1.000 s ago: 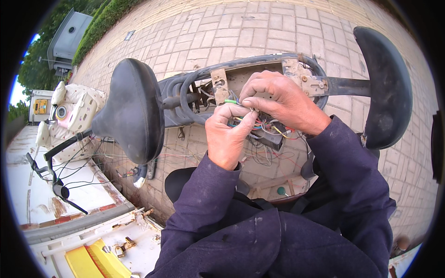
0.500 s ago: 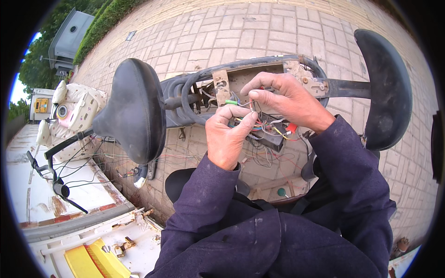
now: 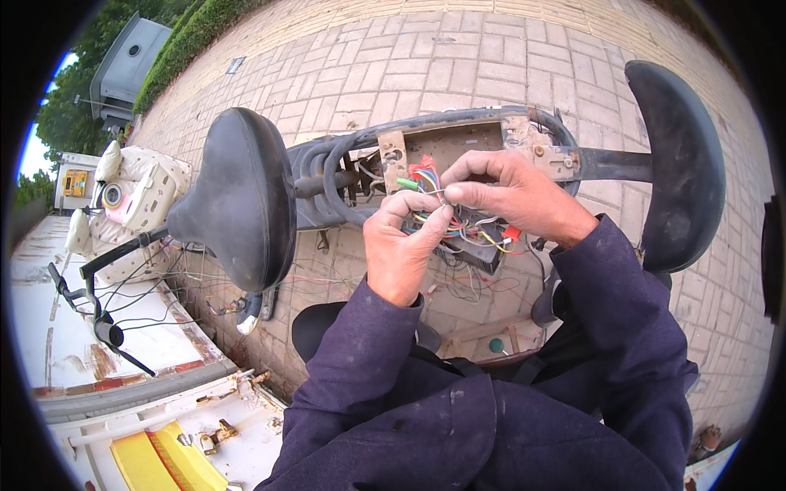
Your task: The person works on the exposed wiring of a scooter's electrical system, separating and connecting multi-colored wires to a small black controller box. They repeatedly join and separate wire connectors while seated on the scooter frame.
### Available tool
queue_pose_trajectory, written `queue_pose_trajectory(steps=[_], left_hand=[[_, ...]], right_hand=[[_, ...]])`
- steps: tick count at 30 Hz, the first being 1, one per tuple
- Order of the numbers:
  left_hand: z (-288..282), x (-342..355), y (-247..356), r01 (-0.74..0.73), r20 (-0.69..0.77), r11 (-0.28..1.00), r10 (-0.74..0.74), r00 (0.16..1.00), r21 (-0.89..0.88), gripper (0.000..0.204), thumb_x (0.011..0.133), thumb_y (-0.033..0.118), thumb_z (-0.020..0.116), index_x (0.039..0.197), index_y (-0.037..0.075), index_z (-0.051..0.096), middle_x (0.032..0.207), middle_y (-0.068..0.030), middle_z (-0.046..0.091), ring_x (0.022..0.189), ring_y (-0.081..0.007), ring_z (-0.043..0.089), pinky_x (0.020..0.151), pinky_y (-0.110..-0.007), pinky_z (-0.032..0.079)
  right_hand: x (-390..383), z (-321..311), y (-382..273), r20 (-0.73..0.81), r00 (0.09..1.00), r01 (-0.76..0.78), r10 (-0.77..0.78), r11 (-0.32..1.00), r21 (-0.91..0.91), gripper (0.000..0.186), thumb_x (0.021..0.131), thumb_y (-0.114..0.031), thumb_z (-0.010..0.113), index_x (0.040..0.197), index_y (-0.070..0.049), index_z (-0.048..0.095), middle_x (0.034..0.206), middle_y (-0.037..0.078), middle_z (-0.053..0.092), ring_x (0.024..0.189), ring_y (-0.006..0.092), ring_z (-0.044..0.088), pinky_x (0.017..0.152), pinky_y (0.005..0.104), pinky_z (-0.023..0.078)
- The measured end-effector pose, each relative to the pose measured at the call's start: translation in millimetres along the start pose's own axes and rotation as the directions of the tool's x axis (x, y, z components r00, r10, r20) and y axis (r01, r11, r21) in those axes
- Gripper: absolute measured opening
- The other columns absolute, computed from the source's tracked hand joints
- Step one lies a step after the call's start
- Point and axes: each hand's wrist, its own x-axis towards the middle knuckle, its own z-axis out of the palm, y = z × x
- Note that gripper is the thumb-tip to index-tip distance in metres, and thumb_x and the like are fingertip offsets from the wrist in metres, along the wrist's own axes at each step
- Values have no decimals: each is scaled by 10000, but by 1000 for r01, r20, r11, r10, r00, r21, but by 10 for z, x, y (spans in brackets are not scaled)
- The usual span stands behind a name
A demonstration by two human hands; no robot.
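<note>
My left hand (image 3: 401,245) is closed, thumb to forefinger, on thin wires in the middle of a tangled coloured bundle. My right hand (image 3: 516,196) pinches a thin wire just above and right of my left fingertips. A red connector (image 3: 423,166) with coloured wires sits above my fingers, beside a green sleeve (image 3: 405,183). A black finned controller box (image 3: 479,262) lies under the bundle, with a red tag (image 3: 512,233) at its right. These lie at the open housing (image 3: 458,135) of a scooter frame, between a saddle (image 3: 229,196) and a curved black pad (image 3: 679,164).
A cream patterned seat (image 3: 139,209) and a black handlebar assembly (image 3: 102,315) are at left, by rusty white panels (image 3: 70,344). Loose wires run over brick paving (image 3: 491,57). A yellow piece (image 3: 155,462) lies lower left. A hedge (image 3: 172,49) stands behind.
My right fingers have lowered from their raised, looser position to a pinch beside my left fingertips. The red connector now shows above them. My left hand has shifted very little.
</note>
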Motion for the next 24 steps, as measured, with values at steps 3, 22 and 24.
queue_pose_trajectory(steps=[3,22,24], left_hand=[[-5,12,-10,-38,-1,999,38,999,21,78,893,12,733,952,15,682,930,-11,682,821,-69,613,743,-220,488],[-21,22,37,79,-42,980,-88,995,-184,108,924,64,711,989,9,645,896,-64,694,788,-112,661,731,-259,530],[-30,27,40,80,-38,983,-87,995,-167,108,923,60,709,990,9,641,898,-60,691,789,-110,657,735,-263,531]], right_hand=[[12,22,4,-11,1000,-16,17,998,52,184,948,-129,693,1013,44,687,904,28,690,847,81,612,769,245,509],[24,74,132,-163,949,-179,270,888,424,70,972,-125,608,968,-56,606,929,33,679,895,100,641,818,256,514],[29,78,139,-156,943,-198,294,872,448,73,974,-129,612,973,-56,609,932,35,681,893,103,646,828,257,514]])
